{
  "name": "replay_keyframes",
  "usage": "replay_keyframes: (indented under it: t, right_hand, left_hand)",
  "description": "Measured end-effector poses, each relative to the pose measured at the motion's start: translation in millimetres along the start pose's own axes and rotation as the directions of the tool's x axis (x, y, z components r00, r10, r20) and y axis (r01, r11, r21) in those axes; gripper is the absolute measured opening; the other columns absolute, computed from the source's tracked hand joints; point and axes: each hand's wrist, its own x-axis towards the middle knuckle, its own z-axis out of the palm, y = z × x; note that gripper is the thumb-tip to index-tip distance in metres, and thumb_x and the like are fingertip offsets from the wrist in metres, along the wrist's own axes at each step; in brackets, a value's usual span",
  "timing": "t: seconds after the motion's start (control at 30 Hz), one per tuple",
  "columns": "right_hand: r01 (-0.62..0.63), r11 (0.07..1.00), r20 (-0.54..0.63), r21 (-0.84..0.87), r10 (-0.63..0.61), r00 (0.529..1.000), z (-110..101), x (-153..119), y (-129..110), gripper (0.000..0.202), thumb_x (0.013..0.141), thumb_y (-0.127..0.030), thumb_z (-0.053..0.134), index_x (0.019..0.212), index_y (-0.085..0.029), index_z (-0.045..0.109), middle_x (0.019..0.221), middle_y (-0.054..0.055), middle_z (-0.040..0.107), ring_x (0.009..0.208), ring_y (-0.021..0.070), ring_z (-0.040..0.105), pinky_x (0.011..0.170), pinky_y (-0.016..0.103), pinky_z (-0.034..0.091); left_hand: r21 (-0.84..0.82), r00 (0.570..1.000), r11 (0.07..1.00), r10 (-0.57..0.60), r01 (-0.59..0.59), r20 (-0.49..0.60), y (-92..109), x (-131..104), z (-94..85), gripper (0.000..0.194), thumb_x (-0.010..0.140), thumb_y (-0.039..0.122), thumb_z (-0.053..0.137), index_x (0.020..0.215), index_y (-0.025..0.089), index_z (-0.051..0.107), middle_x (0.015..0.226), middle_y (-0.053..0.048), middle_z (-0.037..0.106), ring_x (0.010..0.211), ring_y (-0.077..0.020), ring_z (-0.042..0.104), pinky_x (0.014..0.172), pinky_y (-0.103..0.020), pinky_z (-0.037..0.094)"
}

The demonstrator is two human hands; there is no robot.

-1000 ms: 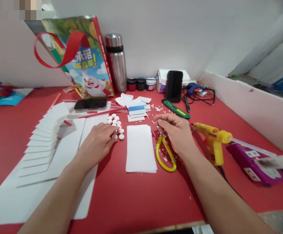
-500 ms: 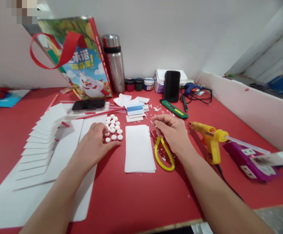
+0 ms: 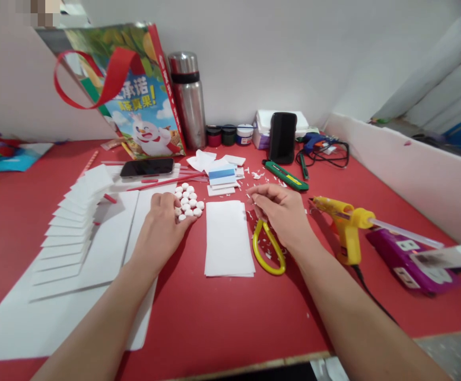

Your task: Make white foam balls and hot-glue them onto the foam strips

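Observation:
My left hand rests at the near left side of a cluster of small white round pieces, its thumb stretched along the near edge and its fingers at the left. Thumb and fingers are apart, touching the outer pieces. My right hand hovers with thumb and fingertips pinched together; what is between them, if anything, cannot be made out. Below it lies a yellow loop-shaped handle, its upper end hidden by the hand. Between my hands lies a small stack of white paper rectangles.
Fanned white cards lie on white sheets at left. A yellow glue gun, purple device and green cutter are at right. Behind stand a gift bag, steel flask, paint jars and phone.
My left hand has pushed the white round pieces into a tighter cluster, moving slightly away from me and to the right. My right hand stays nearly still, and the view has shifted a little.

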Motion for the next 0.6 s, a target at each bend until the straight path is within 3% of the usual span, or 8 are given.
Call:
replay_keyframes:
  t: [0.13, 0.33, 0.6]
  right_hand:
    - [0.015, 1.0, 0.005, -0.007, -0.014, 1.0, -1, 1, 2, 0.015, 0.076, -0.026, 0.069, 0.085, -0.015, 0.073, 0.055, -0.005, 0.058, 0.046, 0.0077, 0.044, 0.046, 0.023, 0.03]
    - [0.02, 1.0, 0.013, -0.015, -0.02, 1.0, -1, 1, 4, 0.016, 0.076, -0.025, 0.067, 0.086, -0.015, 0.074, 0.061, -0.003, 0.062, 0.048, 0.008, 0.045, 0.047, 0.023, 0.031]
    - [0.003, 1.0, 0.011, -0.019, -0.003, 1.0, 0, 0, 0, 0.016, 0.076, -0.026, 0.068, 0.086, -0.015, 0.073, 0.06, -0.004, 0.062, 0.047, 0.0076, 0.044, 0.046, 0.023, 0.029]
  left_hand:
    - [-0.033, 0.992, 0.991, -0.127, 0.126, -0.026, -3, 2, 0.1, 0.045, 0.074, 0.046, 0.083, 0.097, 0.023, 0.051, 0.101, -0.002, 0.054, 0.072, -0.0181, 0.059, 0.076, -0.036, 0.052]
    - [-0.056, 0.983, 0.983, -0.178, 0.176, -0.036, -4, 2, -0.5, 0.048, 0.07, 0.045, 0.086, 0.093, 0.023, 0.05, 0.1, -0.001, 0.053, 0.063, -0.0139, 0.054, 0.067, -0.032, 0.049]
    - [-0.136, 0.992, 0.988, -0.089, 0.076, -0.094, -8, 4, 12.7, 0.036, 0.076, 0.038, 0.081, 0.088, 0.022, 0.05, 0.098, -0.001, 0.054, 0.068, -0.0148, 0.056, 0.07, -0.032, 0.05]
